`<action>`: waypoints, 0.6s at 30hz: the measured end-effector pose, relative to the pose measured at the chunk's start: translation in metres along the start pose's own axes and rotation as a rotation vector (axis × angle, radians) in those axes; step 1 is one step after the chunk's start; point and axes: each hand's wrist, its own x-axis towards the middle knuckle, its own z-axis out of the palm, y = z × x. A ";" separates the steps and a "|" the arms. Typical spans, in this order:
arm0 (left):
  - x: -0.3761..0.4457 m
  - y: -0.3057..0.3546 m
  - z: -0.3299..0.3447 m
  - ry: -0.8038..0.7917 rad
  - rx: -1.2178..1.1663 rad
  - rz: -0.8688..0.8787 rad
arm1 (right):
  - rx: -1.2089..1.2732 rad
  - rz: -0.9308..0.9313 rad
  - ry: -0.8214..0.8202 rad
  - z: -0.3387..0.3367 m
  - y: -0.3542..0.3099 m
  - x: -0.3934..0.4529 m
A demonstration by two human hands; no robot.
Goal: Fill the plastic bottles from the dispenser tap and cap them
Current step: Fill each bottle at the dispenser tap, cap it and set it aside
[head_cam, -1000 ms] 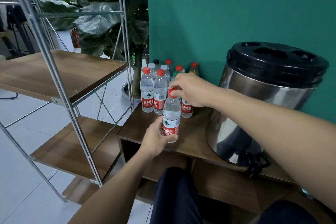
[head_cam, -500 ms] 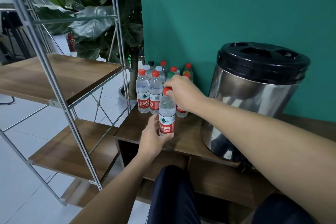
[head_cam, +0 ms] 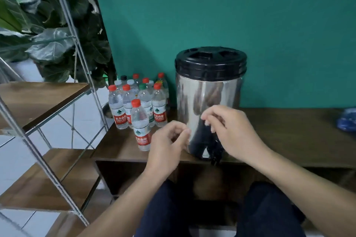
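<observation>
I am keeping both hands, left point(head_cam: 169, 140) and right point(head_cam: 229, 131), loosely curled and empty before the dispenser point(head_cam: 209, 106), leaving the capped bottle point(head_cam: 140, 127) aside.

Clear bottles point(head_cam: 141, 127) with red-and-white labels wear mostly red caps, one green point(head_cam: 142, 86) and one black point(head_cam: 123, 77), beside a shiny silver dispenser point(head_cam: 207, 106) with black lid point(head_cam: 210, 61), on a dark-brown woodgrain surface point(head_cam: 289, 136) before a teal wall point(head_cam: 231, 15).

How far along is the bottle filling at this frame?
Done, as it looks: a cluster of capped bottles stands by the wall, and a red-capped front bottle stands alone on the wooden counter, released. In hand: nothing; the left hand and right hand hover, loosely curled, before the steel dispenser. Left: unclear, since fill levels can't be read.
</observation>
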 end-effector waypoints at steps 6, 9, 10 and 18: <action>0.016 0.067 0.159 -0.248 -0.105 0.040 | -0.032 0.264 0.204 -0.116 0.109 -0.067; 0.023 0.074 0.247 -0.325 -0.128 -0.002 | -0.043 0.363 0.305 -0.162 0.169 -0.088; 0.026 0.072 0.276 -0.349 -0.125 -0.015 | -0.050 0.392 0.342 -0.175 0.188 -0.095; 0.044 0.047 0.467 -0.624 -0.114 -0.152 | -0.134 0.703 0.534 -0.249 0.342 -0.137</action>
